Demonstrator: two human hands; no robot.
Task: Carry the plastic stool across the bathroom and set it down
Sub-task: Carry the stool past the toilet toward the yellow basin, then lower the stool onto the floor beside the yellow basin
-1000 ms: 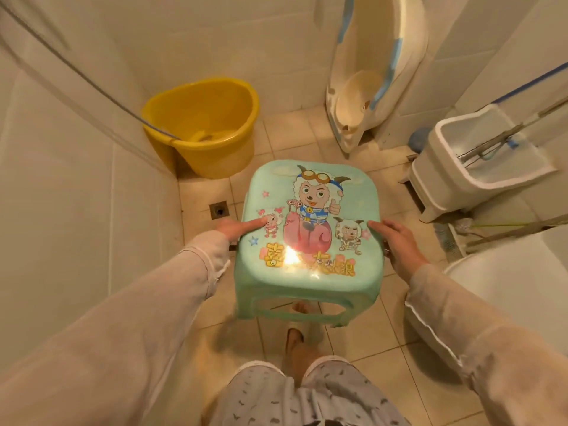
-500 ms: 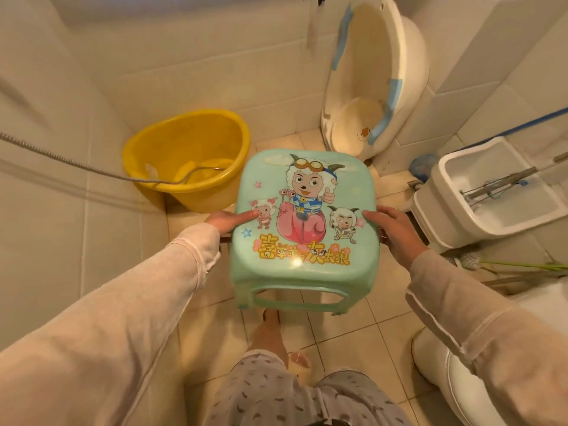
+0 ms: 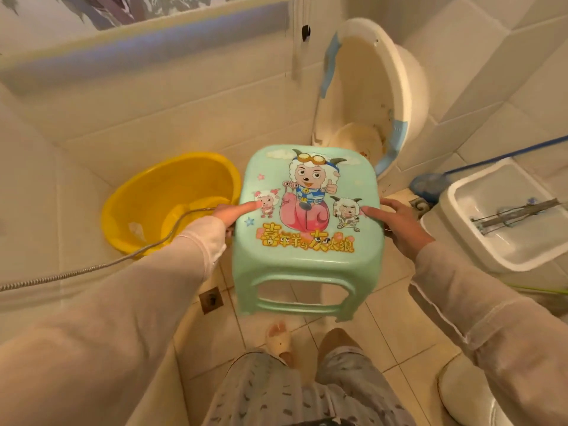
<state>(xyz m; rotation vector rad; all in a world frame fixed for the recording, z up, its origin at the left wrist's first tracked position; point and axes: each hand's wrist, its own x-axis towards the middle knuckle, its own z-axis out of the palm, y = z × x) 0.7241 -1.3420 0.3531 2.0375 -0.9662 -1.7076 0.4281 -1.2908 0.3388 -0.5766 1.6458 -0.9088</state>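
A mint-green plastic stool (image 3: 307, 265) with a cartoon sheep picture on its seat hangs in the air in front of me, above the tiled floor. My left hand (image 3: 233, 212) grips its left edge, thumb lying on the seat. My right hand (image 3: 396, 222) grips the right edge the same way. The stool's legs are off the floor, and my feet show below it.
A yellow basin (image 3: 147, 192) with a metal shower hose (image 3: 92, 267) in it sits at the left wall. A white baby tub (image 3: 384, 87) leans upright in the far corner. A white mop sink (image 3: 479, 241) stands at the right. A floor drain (image 3: 211, 299) lies below.
The stool has stayed in both hands and has come closer to the far corner. The view has tilted up, showing more of the wall and the leaning tub.
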